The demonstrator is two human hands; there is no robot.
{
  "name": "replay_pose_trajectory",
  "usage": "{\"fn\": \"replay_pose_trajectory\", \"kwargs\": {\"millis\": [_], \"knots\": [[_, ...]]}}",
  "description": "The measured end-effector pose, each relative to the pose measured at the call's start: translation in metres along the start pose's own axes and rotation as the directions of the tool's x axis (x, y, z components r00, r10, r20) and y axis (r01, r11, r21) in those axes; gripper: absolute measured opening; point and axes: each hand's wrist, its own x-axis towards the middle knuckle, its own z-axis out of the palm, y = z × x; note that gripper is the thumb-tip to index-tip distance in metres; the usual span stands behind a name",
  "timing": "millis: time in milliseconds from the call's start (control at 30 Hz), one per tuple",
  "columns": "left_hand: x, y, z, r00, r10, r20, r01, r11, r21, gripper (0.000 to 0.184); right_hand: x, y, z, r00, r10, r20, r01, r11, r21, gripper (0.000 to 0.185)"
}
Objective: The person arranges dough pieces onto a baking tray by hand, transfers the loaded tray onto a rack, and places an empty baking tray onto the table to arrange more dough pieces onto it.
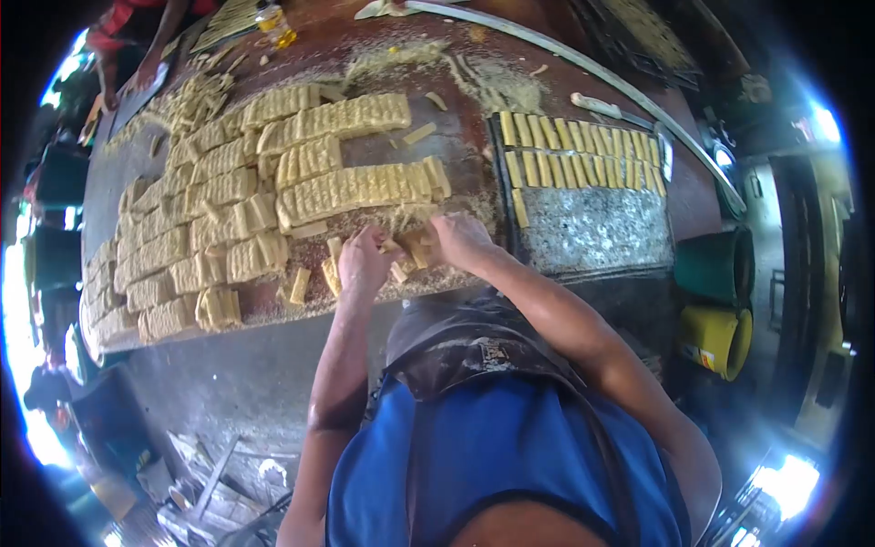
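Reddish-brown and strewn with pale crumbs (392, 62), the table (337, 36) is fronted by a dark side wall below its near edge. Long rows of pale, ridged strips (351, 191) are packed side by side from the middle of the table toward its left edge. Loose strips (299, 285) are scattered along the near edge, where both hands are placed. At the left hand (363, 260) the fingers are bent and drawn close together, with a small pale piece right at their tips; whether it is gripped cannot be told. At the right hand (463, 242) the fingers are pointed down toward the strips and blurred, so their hold cannot be told either.

By the table's right edge a metal tray (592, 223) is set; two rows of strips are laid along its far edge, and one more strip is placed by its left edge. Beyond the tray's far edge a white-handled knife (597, 105) is seen. Toward the far left corner a co-worker's hand (144, 75) is rested beside a broad blade (146, 102).

On the yellow bucket (729, 342) a label is carried, too small to be read; on the dark apron (437, 328) a pale printed patch (495, 354) is likewise illegible.
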Motion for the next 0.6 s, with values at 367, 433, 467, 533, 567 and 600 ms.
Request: {"fn": "replay_pose_trajectory", "kwargs": {"millis": [367, 433, 467, 533, 567, 600], "knots": [[-0.001, 0.000, -0.007, 0.997, 0.079, -0.026, -0.080, 0.996, -0.028, 0.048, -0.064, 0.160, -0.061, 0.853, 0.484, -0.194, -0.275, 0.734, 0.621, 0.023], [-0.004, 0.004, -0.001, 0.998, 0.050, -0.047, -0.051, 0.999, -0.014, 0.048, -0.060, 0.158, -0.058, 0.847, 0.509, -0.155, -0.252, 0.640, 0.726, 0.020], [-0.006, 0.003, 0.002, 0.998, 0.026, -0.053, -0.026, 1.000, -0.004, 0.047, -0.058, 0.159, -0.060, 0.860, 0.490, -0.141, -0.244, 0.638, 0.730, 0.020], [-0.004, -0.011, 0.014, 0.993, 0.022, -0.113, -0.020, 1.000, 0.022, 0.046, -0.057, 0.161, -0.060, 0.867, 0.476, -0.149, -0.324, 0.765, 0.557, 0.018], [-0.006, -0.005, 0.012, 0.995, 0.007, -0.096, -0.005, 1.000, 0.013, 0.045, -0.056, 0.166, -0.048, 0.833, 0.257, -0.490, -0.045, 0.914, 0.403, 0.016], [-0.007, 0.001, 0.011, 0.997, -0.008, -0.078, 0.008, 1.000, 0.003, 0.044, -0.054, 0.152, -0.050, 0.846, 0.236, -0.478, -0.020, 0.910, 0.413, 0.016]]}}
